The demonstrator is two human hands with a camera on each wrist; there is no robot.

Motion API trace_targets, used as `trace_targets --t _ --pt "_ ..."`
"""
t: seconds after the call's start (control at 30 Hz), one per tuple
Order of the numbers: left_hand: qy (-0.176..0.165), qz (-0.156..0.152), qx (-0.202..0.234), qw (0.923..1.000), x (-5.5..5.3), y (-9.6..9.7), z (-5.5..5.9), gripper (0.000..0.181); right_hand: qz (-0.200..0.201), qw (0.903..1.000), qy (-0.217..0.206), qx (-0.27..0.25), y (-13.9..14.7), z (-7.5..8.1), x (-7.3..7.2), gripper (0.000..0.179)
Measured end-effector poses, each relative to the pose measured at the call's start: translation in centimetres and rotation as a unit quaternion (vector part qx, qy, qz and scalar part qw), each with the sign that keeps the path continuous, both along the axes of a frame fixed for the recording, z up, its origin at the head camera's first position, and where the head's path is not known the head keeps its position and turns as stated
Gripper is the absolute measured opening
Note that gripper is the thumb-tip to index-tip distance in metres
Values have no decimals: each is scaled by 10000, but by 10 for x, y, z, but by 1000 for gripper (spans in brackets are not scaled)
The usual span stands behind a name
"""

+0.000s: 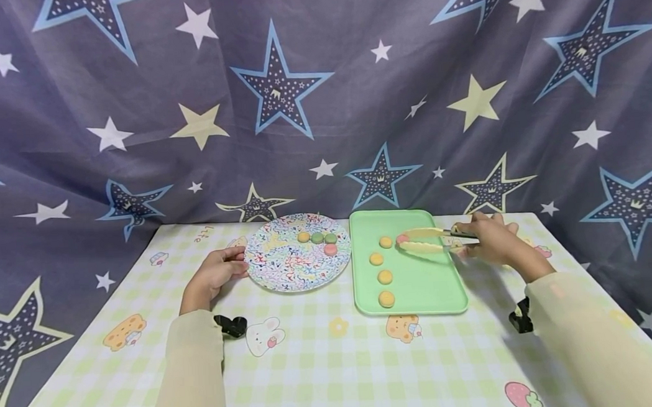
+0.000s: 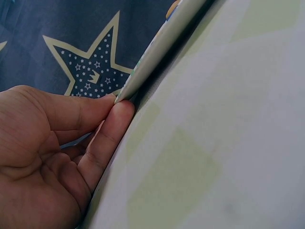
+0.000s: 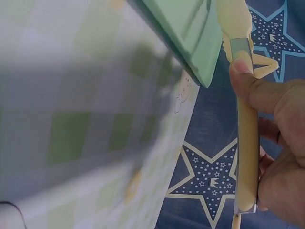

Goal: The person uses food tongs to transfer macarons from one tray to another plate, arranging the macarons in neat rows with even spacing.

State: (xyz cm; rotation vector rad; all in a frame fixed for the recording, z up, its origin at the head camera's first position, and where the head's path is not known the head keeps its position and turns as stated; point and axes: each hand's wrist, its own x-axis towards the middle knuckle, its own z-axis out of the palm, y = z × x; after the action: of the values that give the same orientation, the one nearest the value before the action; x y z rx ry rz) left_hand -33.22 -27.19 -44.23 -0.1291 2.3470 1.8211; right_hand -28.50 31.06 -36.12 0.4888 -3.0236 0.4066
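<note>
Thumb and finger of my left hand (image 1: 218, 273) pinch the rim of a speckled round plate (image 1: 291, 274); the left wrist view shows this rim (image 2: 143, 71) edge-on, slightly above the cloth. On the plate lie a yellow macaron (image 1: 304, 237), two green macarons (image 1: 317, 237) and a pink macaron (image 1: 330, 249). My right hand (image 1: 491, 243) grips a pair of tongs (image 1: 425, 232), cream with a metal-edged handle (image 3: 248, 157). Their tips are at another pink macaron (image 1: 403, 238) over the green tray (image 1: 426, 291). Several yellow macarons (image 1: 385, 277) form a rough column on the tray.
A checked cloth (image 1: 313, 366) with cartoon prints covers the table. Behind its far edge hangs a dark star-patterned curtain (image 1: 320, 104). Plate and tray stand side by side near that edge. Black wrist mounts (image 1: 231, 325) show at both sleeves.
</note>
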Motion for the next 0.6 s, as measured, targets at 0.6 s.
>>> trace_targets --t 0.6 --pt "37 -15 38 10000 -1 -1 -2 61 120 9997 -108 199 -23 30 -7 70"
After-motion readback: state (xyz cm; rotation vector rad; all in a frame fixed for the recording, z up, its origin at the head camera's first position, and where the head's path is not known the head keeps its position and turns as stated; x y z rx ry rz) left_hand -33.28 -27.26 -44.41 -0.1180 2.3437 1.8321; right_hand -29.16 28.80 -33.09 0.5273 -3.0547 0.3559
